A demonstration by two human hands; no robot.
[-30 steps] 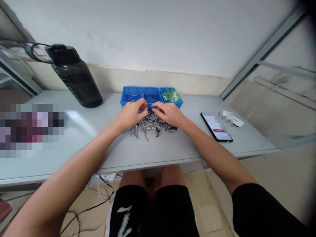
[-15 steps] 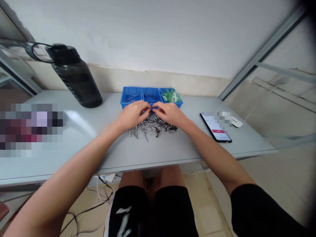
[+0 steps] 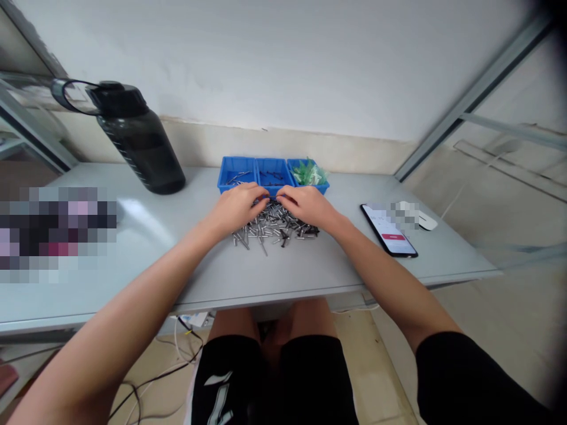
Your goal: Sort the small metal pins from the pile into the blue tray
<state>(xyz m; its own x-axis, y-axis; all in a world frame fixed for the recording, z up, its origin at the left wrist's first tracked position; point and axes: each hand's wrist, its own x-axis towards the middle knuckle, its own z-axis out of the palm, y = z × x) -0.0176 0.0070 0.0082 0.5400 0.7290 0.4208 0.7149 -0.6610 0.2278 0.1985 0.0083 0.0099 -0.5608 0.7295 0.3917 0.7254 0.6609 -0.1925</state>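
A pile of small silver metal pins, like rivets (image 3: 272, 227), lies on the table with some dark screws (image 3: 310, 229) mixed in at its right. Over its far edge is my left hand (image 3: 241, 203), thumb and fingertips drawn together in a pinch. Close beside it my right hand (image 3: 308, 203) is also closed in a pinch. Anything between the fingertips is too small to make out. Just behind the hands stand three joined blue bins (image 3: 220, 183). Silver pins lie in the left one, dark screws in the middle, and green and clear plastic pieces (image 3: 306, 172) in the right.
A large dark water bottle (image 3: 144, 141) stands at the back left. To the right lie a phone (image 3: 390, 233) with its screen lit and a white mouse (image 3: 427, 221). Blurred-out items cover part of the left side. Cables (image 3: 177, 366) hang below the table (image 3: 266, 277).
The fingertips of my two hands have drawn slightly apart, the right hand shifting a little rightward. The whole view has moved very slightly. The pile and bins look unchanged.
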